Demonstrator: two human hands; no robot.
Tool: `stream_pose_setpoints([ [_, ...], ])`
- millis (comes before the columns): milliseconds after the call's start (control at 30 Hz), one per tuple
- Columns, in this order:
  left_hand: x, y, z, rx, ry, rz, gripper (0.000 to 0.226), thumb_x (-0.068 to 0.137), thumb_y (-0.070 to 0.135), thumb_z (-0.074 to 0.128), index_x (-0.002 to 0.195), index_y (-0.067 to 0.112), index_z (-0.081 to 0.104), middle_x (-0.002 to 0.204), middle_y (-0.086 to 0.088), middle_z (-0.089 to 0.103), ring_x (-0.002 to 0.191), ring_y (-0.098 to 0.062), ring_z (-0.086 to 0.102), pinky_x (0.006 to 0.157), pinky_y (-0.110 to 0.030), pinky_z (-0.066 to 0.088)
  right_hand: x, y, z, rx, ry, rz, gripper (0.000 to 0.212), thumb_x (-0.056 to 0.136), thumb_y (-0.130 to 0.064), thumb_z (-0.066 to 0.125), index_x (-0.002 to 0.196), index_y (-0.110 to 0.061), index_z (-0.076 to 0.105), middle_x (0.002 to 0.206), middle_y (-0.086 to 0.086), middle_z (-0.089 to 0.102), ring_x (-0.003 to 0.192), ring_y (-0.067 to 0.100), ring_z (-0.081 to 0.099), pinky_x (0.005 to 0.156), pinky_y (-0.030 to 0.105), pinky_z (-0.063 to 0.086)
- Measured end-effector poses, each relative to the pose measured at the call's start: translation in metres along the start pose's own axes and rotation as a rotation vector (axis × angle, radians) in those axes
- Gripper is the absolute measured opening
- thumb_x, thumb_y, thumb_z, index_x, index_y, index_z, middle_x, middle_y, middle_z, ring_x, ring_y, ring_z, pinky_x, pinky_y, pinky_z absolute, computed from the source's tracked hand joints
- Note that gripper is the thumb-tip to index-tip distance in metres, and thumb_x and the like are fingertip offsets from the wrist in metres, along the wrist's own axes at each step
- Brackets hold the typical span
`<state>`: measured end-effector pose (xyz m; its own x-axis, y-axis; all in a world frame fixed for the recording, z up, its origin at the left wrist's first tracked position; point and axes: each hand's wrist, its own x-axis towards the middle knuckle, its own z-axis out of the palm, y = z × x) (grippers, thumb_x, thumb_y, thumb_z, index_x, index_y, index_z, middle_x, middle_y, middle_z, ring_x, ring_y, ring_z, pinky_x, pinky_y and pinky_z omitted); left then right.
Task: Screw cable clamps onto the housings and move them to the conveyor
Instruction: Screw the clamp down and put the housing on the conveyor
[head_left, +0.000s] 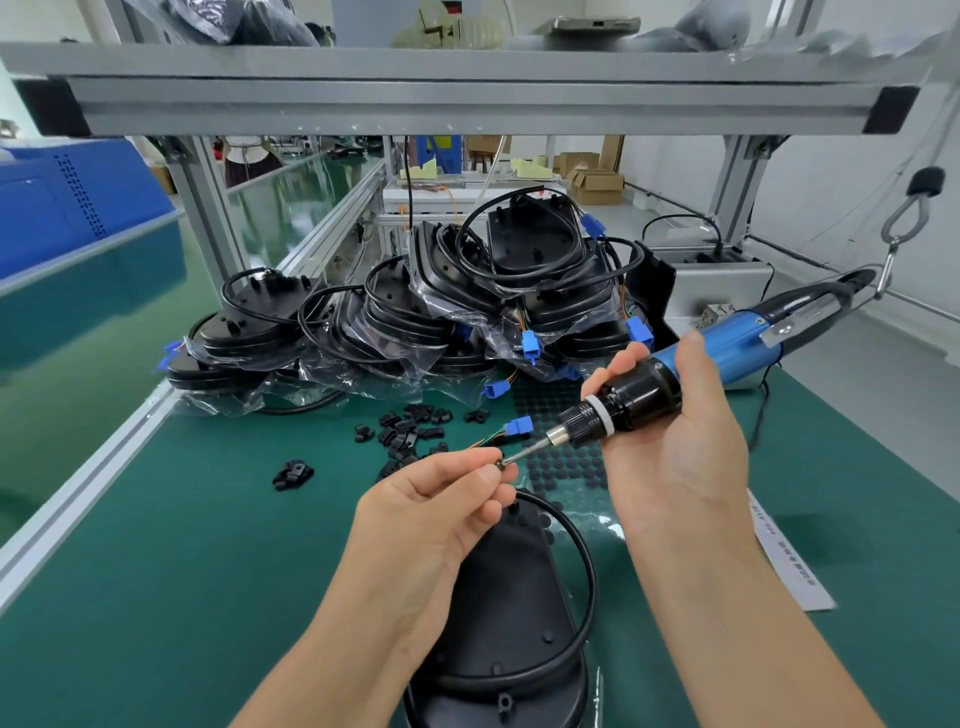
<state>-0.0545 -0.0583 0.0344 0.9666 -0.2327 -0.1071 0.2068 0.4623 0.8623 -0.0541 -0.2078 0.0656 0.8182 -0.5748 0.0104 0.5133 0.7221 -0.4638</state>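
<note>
One black housing (501, 613) lies on the green counter (182, 571) beneath both hands, the left hand (436, 514) pinching a small screw (500, 464) at the bit of the blue electric screwdriver (675, 374) gripped by the right hand (675, 441), loose cable clamps (410, 431) beyond.

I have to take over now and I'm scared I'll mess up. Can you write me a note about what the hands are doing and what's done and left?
Left hand: pinches a small screw at the driver's bit tip.
Right hand: grips the blue-and-black electric screwdriver, hung by a cord.
Black oval plastic housing with its black cable lies under the hands; a clamp looks already seated at its near edge.
Loose small black cable clamps sit behind it; bagged housings pile further back.
Left: drive this screw, then move the housing to the green conveyor on the left.
</note>
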Motion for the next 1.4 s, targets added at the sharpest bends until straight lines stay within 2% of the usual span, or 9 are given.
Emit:
stream_pose_setpoints([
  [233, 0.000, -0.003, -0.002, 0.015, 0.001, 0.042, 0.014, 0.069, -0.003, 0.068, 0.074, 0.005, 0.078, 0.084, -0.019, 0.074, 0.064, -0.015, 0.068, 0.056, -0.016, 0.053, -0.001, 0.000, 0.000, -0.010, 0.005, -0.016, 0.021, 0.094, -0.024, 0.060, 0.109, -0.011, 0.055, 0.078, 0.004, 0.061, 0.064, 0.014, 0.061, 0.061, 0.030, 0.051],
  [333, 0.001, -0.006, -0.002, 0.117, 0.052, 0.114, 0.022, 0.078, -0.009, 0.066, 0.073, 0.009, 0.078, 0.082, -0.016, 0.075, 0.065, -0.015, 0.069, 0.058, -0.017, 0.053, -0.003, 0.002, -0.001, -0.017, 0.010, -0.036, 0.020, 0.093, -0.024, 0.061, 0.108, -0.011, 0.056, 0.077, 0.004, 0.061, 0.065, 0.014, 0.061, 0.062, 0.031, 0.052],
  [533, -0.002, -0.012, -0.001, 0.324, 0.116, 0.300, 0.028, 0.077, -0.004, 0.072, 0.074, 0.022, 0.079, 0.070, -0.006, 0.074, 0.064, -0.013, 0.070, 0.059, -0.013, 0.051, -0.008, 0.002, -0.003, -0.073, 0.033, -0.079, 0.019, 0.091, -0.025, 0.065, 0.101, -0.011, 0.059, 0.075, 0.004, 0.065, 0.070, 0.016, 0.067, 0.069, 0.039, 0.058],
  [700, -0.002, -0.007, -0.004, 0.532, 0.071, 0.349, 0.031, 0.075, 0.000, 0.075, 0.078, 0.031, 0.078, 0.070, 0.002, 0.075, 0.063, -0.008, 0.070, 0.062, -0.013, 0.053, -0.001, 0.000, -0.004, -0.145, 0.031, -0.051, 0.019, 0.091, -0.024, 0.064, 0.105, -0.013, 0.058, 0.082, 0.008, 0.068, 0.086, 0.024, 0.073, 0.077, 0.045, 0.059],
  [800, 0.002, 0.006, -0.011, 0.736, -0.072, 0.337, 0.028, 0.074, 0.014, 0.078, 0.088, 0.038, 0.077, 0.086, 0.016, 0.075, 0.079, -0.002, 0.071, 0.076, -0.020, 0.056, 0.006, -0.001, -0.004, -0.093, 0.021, -0.016, 0.018, 0.089, -0.015, 0.065, 0.104, -0.009, 0.056, 0.081, 0.009, 0.067, 0.072, 0.019, 0.069, 0.074, 0.037, 0.058],
  [900, 0.020, 0.025, -0.024, 1.007, 0.019, 0.529, 0.017, 0.081, 0.026, 0.069, 0.087, 0.041, 0.073, 0.086, 0.026, 0.071, 0.082, 0.004, 0.065, 0.076, -0.007, 0.046, 0.009, 0.000, -0.003, -0.062, 0.014, 0.035, 0.028, 0.083, -0.016, 0.070, 0.106, -0.010, 0.053, 0.075, 0.005, 0.061, 0.060, 0.014, 0.058, 0.061, 0.030, 0.052],
  [1033, 0.042, 0.039, -0.030, 1.242, -0.269, 0.248, 0.012, 0.087, 0.023, 0.066, 0.086, 0.030, 0.076, 0.083, 0.020, 0.072, 0.080, 0.005, 0.064, 0.072, -0.006, 0.045, 0.016, 0.003, 0.002, -0.064, 0.011, 0.090, 0.060, 0.067, -0.047, 0.077, 0.111, -0.015, 0.052, 0.072, 0.003, 0.059, 0.057, 0.014, 0.054, 0.059, 0.028, 0.049],
  [1167, 0.052, 0.039, -0.032, 1.279, -0.431, 0.109, 0.006, 0.084, 0.024, 0.071, 0.082, 0.026, 0.076, 0.079, 0.013, 0.074, 0.075, 0.000, 0.067, 0.073, -0.015, 0.051, 0.028, 0.004, 0.000, -0.026, 0.009, 0.144, 0.059, 0.075, -0.070, 0.061, 0.102, -0.018, 0.054, 0.066, 0.001, 0.059, 0.051, 0.013, 0.052, 0.054, 0.024, 0.047],
  [1400, 0.051, 0.018, -0.031, 1.265, -0.310, 0.308, 0.011, 0.084, 0.018, 0.069, 0.074, 0.022, 0.070, 0.063, 0.018, 0.065, 0.059, 0.005, 0.057, 0.060, -0.007, 0.041, 0.034, 0.016, 0.008, -0.081, -0.095, 0.156, 0.043, 0.095, -0.062, 0.033, 0.092, -0.024, 0.053, 0.062, -0.002, 0.058, 0.044, 0.011, 0.050, 0.047, 0.018, 0.045],
])
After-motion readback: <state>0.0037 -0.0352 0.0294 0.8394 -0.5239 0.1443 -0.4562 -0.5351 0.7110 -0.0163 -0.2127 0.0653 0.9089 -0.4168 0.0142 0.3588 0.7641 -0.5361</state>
